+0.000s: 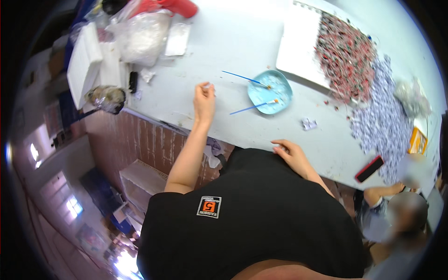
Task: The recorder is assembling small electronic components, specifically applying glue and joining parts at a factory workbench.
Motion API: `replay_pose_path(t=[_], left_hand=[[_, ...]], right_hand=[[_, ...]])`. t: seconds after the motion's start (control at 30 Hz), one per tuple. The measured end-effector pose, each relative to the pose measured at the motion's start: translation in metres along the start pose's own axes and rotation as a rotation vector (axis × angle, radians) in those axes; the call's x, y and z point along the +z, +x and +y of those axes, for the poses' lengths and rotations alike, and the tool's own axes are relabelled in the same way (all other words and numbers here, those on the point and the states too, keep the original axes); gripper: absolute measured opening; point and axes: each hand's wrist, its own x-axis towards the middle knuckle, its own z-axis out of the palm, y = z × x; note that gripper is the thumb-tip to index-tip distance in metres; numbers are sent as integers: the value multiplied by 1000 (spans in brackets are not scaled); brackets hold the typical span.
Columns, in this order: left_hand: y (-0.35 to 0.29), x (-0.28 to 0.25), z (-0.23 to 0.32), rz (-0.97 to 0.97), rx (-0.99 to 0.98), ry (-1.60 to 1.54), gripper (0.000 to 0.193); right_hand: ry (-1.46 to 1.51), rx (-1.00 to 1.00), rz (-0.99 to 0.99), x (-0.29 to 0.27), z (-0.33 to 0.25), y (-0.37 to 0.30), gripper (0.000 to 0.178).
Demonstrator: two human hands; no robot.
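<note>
My left hand (204, 104) is raised over the table left of the bowl. Its fingers are curled together at the tips, and whatever they may pinch is too small to make out. Down by the table's near edge rests my right hand (291, 156), fingers loosely stretched and apart, with nothing seen in it. Between and beyond the hands sits a light blue bowl (254, 97). Two thin brushes lean in it, an upper blue-handled brush (240, 76) and a lower blue-handled brush (247, 109). To the bowl's lower right lies a small clump of whitish pieces (309, 124).
A white board (298, 44) bears a heap of red and dark small parts (345, 56). Beside it spreads a pile of pale bluish pieces (385, 116). A red-and-black object (369, 169) lies near another person (387, 210). Plastic bags (144, 39) and white foam blocks (85, 65) crowd the left.
</note>
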Motion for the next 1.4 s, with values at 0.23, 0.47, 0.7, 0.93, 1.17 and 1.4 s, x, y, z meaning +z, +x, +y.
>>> replay_pose_path(t=[0.23,0.47,0.7,0.93,1.17,1.4], left_hand=[[18,-31,-33,85,-73,152,32],[154,-54,5,505,166,336,43],[180,-61,-30,357,132,513,23],[74,-117,-78,510,169,511,10],[-71,-107,-88,278,317,378,7],[-276,-81,-157,-169,-64,461,8]], right_hand=[[-233,-161,508,-28,72,-24,19],[-380,-143,478,-40,109,-44,17],[-225,-10,434,-41,110,-37,18],[-173,-31,394,-34,121,-29,19],[-181,-44,554,-38,140,-53,16],[-819,-273,605,-41,187,-73,48]])
